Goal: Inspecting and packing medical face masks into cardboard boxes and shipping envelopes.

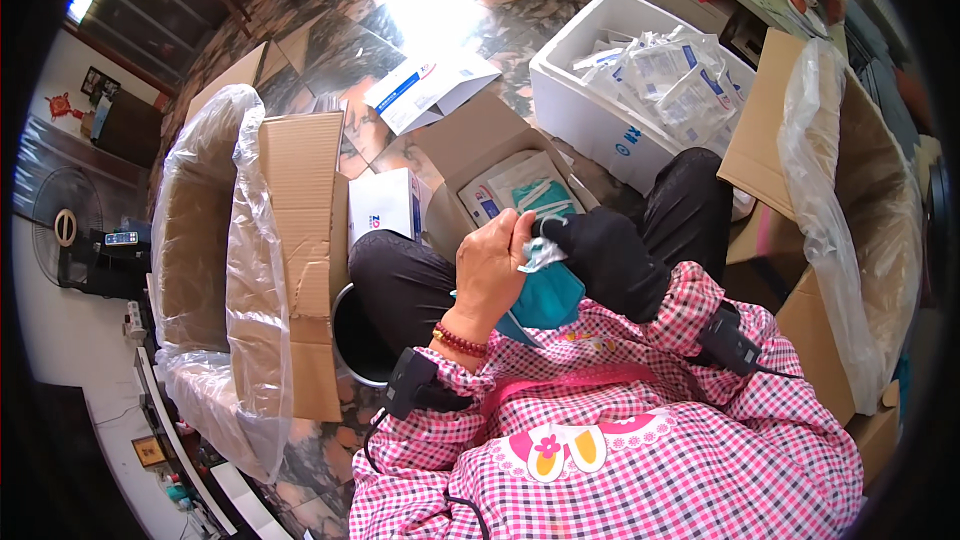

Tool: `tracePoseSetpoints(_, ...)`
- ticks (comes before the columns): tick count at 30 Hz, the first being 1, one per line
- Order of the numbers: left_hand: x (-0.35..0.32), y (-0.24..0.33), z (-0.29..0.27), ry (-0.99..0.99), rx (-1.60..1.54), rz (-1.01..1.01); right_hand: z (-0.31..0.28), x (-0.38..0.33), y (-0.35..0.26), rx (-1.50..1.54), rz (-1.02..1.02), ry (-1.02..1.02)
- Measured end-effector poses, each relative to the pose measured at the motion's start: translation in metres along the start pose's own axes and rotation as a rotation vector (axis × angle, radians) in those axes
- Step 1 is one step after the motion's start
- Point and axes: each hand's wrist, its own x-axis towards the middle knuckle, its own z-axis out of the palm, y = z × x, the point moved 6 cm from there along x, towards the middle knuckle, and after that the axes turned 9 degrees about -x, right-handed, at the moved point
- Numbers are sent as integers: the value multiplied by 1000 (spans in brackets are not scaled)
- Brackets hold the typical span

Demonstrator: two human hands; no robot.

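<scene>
Fan [65, 227]: stood farthest out at nine o'clock from the hands, near the wall.
Left carton [310, 210]: gaped open at nine o'clock, clear plastic [255, 270] draped over its edge.
Bin [346, 340]: sat at eight o'clock, dark inside, just beside the left knee.
White box [382, 202]: stood between nine and ten o'clock, past that knee.
Blue-striped box [430, 90]: lay on the floor at eleven o'clock.
Middle carton [475, 135]: was open between eleven and twelve o'clock, with a teal bundle [540, 197] and white strips inside.
Left hand [490, 255]: was bare, its fingers curled shut on a crumpled white scrap [541, 255]; a beaded bracelet [460, 342] circled the wrist.
Teal cloth [550, 298]: hung at four o'clock from the left hand, below the scrap, over the lap.
Right hand [610, 260]: wore a black glove, three o'clock from the left; its fingers were bent toward the scrap, whether gripping I could not tell.
Foam box [590, 120]: stood at one o'clock, heaped with packets [690, 80].
Right carton [762, 130]: opened between two and three o'clock, also plastic-lined.
</scene>
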Motion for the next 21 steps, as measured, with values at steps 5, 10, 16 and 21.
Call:
tracePoseSetpoints(5,-7,-7,14,37,-13,-152,17,-8,-12,-492,-335,-54)
tracePoseSetpoints(10,-26,-39,28,77,-100,-260,40,-32,-10,-441,-387,-192)
tracePoseSetpoints(16,-49,-72,45,51,-146,-315,64,-76,-14,-255,-352,-351)
tracePoseSetpoints(21,-55,-96,49,45,-175,-399,68,-81,-19,-115,-335,-331)
